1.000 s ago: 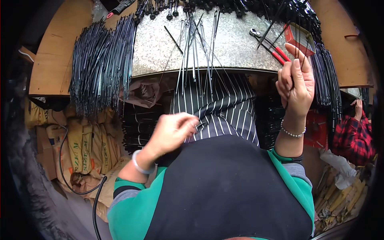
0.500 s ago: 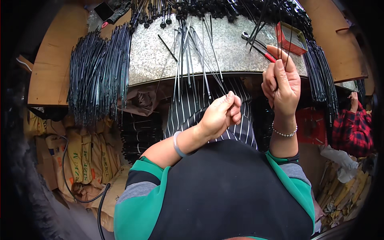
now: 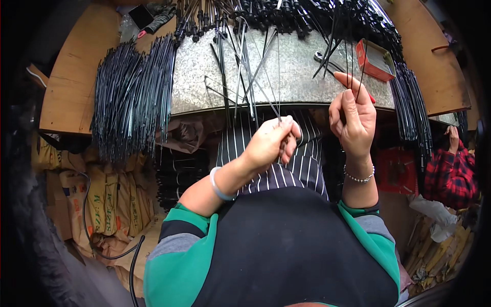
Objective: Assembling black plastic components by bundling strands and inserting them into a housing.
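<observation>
Left hand (image 3: 273, 142): forearm angled up and inward from lower left, wrist wearing a pale bangle (image 3: 220, 185), fingers curled, thumb pressed to index. Pinches the near ends of a few thin rods (image 3: 269, 97), just off the worktop's near edge, over the striped cloth (image 3: 308, 158) on the lap. Exact count unclear.

Right hand (image 3: 354, 120): forearm near vertical, beaded bracelet (image 3: 360, 177) at wrist, palm side toward camera, index extended, other fingers folded. Thumb and index closed on dark rods (image 3: 350, 61) pointing up and away. Hand covers part of the worktop's front edge. Hands well apart, left one lower.

Worktop (image 3: 299, 69): grey speckled metal, near edge bowed by lens. Loose rods (image 3: 223, 77) lie left of centre, some overhanging that edge. Bare metal between them and the pliers (image 3: 319, 56), also a strip on their left. Sides bounded by rod bundles, left (image 3: 130, 100) and right (image 3: 410, 105); far side by black-fitted rods (image 3: 273, 15). Red box (image 3: 367, 64) sits just beyond the right hand.
</observation>
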The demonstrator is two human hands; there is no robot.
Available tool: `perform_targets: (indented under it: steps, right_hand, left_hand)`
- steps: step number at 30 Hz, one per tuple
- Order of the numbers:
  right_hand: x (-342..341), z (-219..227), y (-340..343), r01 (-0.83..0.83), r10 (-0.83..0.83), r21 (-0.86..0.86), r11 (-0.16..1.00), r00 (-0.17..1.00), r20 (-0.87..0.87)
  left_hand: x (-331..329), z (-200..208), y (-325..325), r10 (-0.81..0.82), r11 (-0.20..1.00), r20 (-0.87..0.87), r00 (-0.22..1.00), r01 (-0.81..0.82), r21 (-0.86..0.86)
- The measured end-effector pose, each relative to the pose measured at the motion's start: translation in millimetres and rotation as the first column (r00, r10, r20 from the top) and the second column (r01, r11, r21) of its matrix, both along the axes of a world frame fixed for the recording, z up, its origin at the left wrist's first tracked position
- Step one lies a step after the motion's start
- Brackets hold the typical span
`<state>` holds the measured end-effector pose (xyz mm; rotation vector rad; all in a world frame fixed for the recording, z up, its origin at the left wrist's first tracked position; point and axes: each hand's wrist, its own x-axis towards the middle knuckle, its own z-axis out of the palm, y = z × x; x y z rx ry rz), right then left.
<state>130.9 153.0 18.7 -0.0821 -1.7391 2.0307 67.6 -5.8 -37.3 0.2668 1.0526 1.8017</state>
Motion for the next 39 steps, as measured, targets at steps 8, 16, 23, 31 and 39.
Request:
perform_targets:
  steps: [8,16,23,31,39]
  right_hand:
    - [-5.1,-4.3,5.3,0.017,-0.017,-0.010,1.000,1.000,0.002]
    - [-13.8,-4.3,-3.1,-0.026,0.026,0.042,0.999,1.000,-0.013]
    - [-4.9,-3.6,-8.4,-0.012,0.013,0.033,0.999,1.000,-0.024]
    - [3.8,-1.1,-45.3,-0.096,0.096,0.001,0.995,0.995,0.009]
    - [8.9,21.0,-42.1,-0.259,0.263,-0.144,0.955,0.965,0.006]
  left_hand:
    - [-1.1,31.4,-65.7,-0.327,0.846,-0.475,0.817,0.030,-0.532]
    - [-31.5,-39.8,-114.8,0.045,0.750,-0.674,0.737,-0.471,-0.465]
    - [-25.4,-0.1,-118.8,0.163,0.858,-0.688,0.707,-0.446,-0.255]
    - [-17.2,68.8,-72.3,0.571,0.811,-0.628,0.529,-0.483,0.330]
    - [-12.8,80.9,-21.3,0.265,0.918,-0.869,0.418,-0.384,0.096]
